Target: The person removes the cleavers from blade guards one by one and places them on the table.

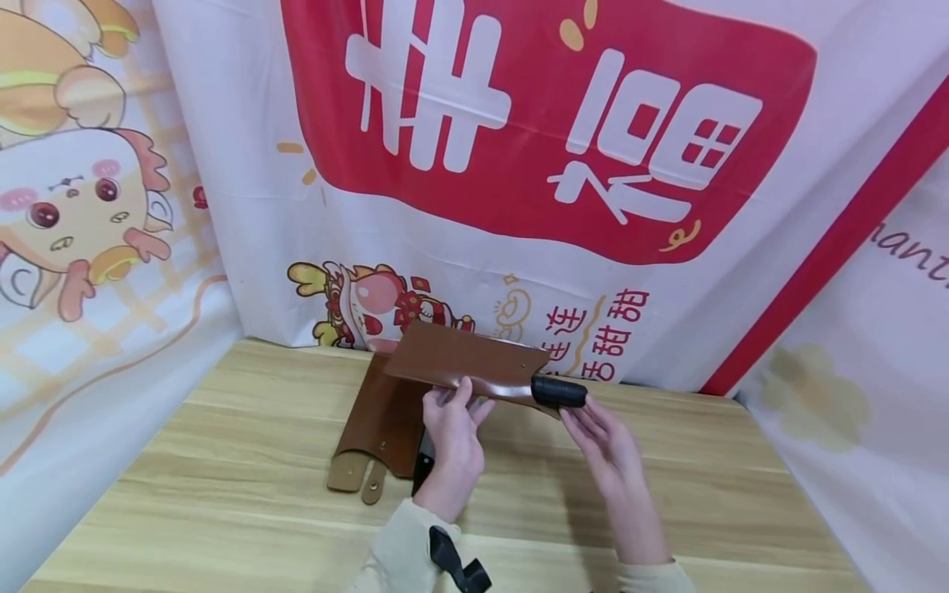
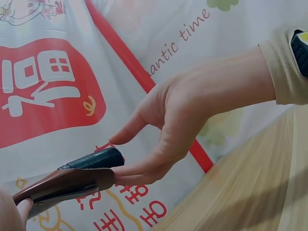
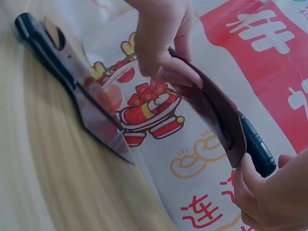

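My left hand (image 1: 455, 436) pinches the lower edge of a brown leather sheath (image 1: 467, 356), holding it tilted above the table. From the sheath's right end juts the black handle (image 1: 558, 391) of a knife; any blade inside is hidden. My right hand (image 1: 617, 457) is at that end. In the left wrist view its fingertips touch the sheath's edge, while the thumb stands apart from the handle. A second brown sheath (image 1: 376, 416) lies on the table, left of my left hand. Beside it lies another knife, its broad shiny blade (image 3: 102, 124) and black handle (image 3: 50, 57) plain in the right wrist view.
The wood-grain table (image 1: 200, 486) ends at a printed cloth backdrop (image 1: 252, 247) close behind the sheaths. More printed cloth hangs at both sides. Two tan straps with snap studs extend from the second sheath toward the front. A black band (image 1: 458, 560) hangs by the left sleeve.
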A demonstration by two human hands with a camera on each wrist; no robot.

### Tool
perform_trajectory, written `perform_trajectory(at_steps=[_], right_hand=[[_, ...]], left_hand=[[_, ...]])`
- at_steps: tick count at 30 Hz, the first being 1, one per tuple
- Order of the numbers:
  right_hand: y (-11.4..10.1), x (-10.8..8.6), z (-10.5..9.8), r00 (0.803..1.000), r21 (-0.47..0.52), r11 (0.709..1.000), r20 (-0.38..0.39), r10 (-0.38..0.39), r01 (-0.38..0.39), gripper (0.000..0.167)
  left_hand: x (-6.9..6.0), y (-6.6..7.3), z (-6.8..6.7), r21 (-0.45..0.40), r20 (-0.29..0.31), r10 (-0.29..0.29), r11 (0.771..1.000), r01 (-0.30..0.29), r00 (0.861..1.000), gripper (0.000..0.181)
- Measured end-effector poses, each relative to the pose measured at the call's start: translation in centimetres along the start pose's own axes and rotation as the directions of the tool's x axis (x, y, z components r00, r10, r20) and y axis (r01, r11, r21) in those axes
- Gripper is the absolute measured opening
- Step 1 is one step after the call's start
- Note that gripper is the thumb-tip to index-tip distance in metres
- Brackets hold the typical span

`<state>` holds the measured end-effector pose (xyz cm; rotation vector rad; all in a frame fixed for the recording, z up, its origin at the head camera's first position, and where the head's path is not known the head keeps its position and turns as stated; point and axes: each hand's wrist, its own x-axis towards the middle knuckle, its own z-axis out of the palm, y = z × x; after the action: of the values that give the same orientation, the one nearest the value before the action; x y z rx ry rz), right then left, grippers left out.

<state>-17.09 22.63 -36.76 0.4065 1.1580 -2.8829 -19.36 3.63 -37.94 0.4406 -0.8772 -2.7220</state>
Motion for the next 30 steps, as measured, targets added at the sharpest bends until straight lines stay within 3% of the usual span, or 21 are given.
perform_trajectory(at_steps=[4,11,15,21,30], right_hand=[[0.2,0.2,0.6,1.0,0.01,1.0,-0.003,0.012,-0.011,0.011],[0.9,0.7,1.5,0.999,0.005,1.0,0.027,0.024,-0.024,0.04],[1.1,1.0,1.5,0.999,0.035,0.999,0.01,0.041,-0.042,0.045],[1.3,1.2,1.6,0.998,0.083,0.995,-0.009,0.061,-0.06,0.04],[1.6,0.3,2.3,1.0,0.118,0.993,-0.024,-0.002,0.004,0.027]], left_hand=[[0.0,-0.1,0.0,-0.004,0.001,0.009,1.0,-0.009,1.0,0.035],[-0.4,-0.3,0.3,0.005,0.006,0.008,1.0,-0.008,1.0,0.034],[-0.7,-0.4,0.4,0.012,0.007,0.016,1.0,-0.016,1.0,0.033],[-0.8,-0.5,0.1,0.028,0.009,0.022,0.999,-0.023,1.0,0.03],[-0.1,0.2,0.2,0.027,-0.006,0.051,0.998,-0.051,0.999,0.017]])
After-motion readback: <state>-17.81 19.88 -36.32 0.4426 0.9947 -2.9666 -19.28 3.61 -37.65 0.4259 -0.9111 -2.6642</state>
